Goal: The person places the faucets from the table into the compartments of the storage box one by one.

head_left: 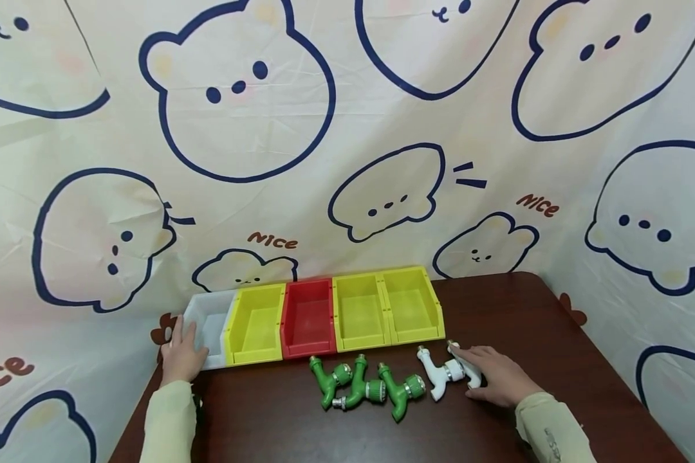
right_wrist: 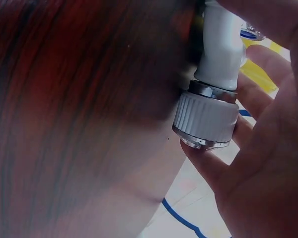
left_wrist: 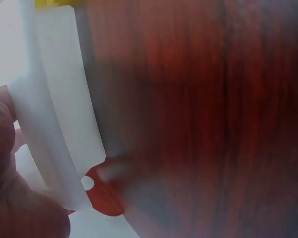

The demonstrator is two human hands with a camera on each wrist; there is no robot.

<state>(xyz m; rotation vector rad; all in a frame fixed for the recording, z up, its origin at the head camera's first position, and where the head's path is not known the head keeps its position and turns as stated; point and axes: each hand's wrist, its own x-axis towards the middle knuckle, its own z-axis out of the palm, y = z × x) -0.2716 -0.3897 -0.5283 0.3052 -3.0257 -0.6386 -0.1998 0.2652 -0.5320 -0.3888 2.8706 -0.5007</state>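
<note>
My left hand [head_left: 182, 355] grips the near-left edge of a white bin [head_left: 211, 302], the leftmost in a row. In the left wrist view, fingers [left_wrist: 1, 134] lie against the white bin's wall [left_wrist: 49, 114]. At the right, my right hand [head_left: 498, 374] holds a white faucet [head_left: 469, 370], mostly covered from above. The right wrist view shows that faucet's ribbed white knob [right_wrist: 206, 116] with silver rings, between thumb and fingers. Just left of it lies a second white faucet [head_left: 440, 373] on the table.
Right of the white bin stand a yellow bin [head_left: 255, 354], a red bin [head_left: 308, 350] and two joined yellow bins [head_left: 414, 335]. Three green faucets, a left one [head_left: 327, 382], a middle one [head_left: 359, 386] and a right one [head_left: 401, 391], lie before them on the brown table [head_left: 301, 440]. Patterned cloth [head_left: 382, 122] hangs behind.
</note>
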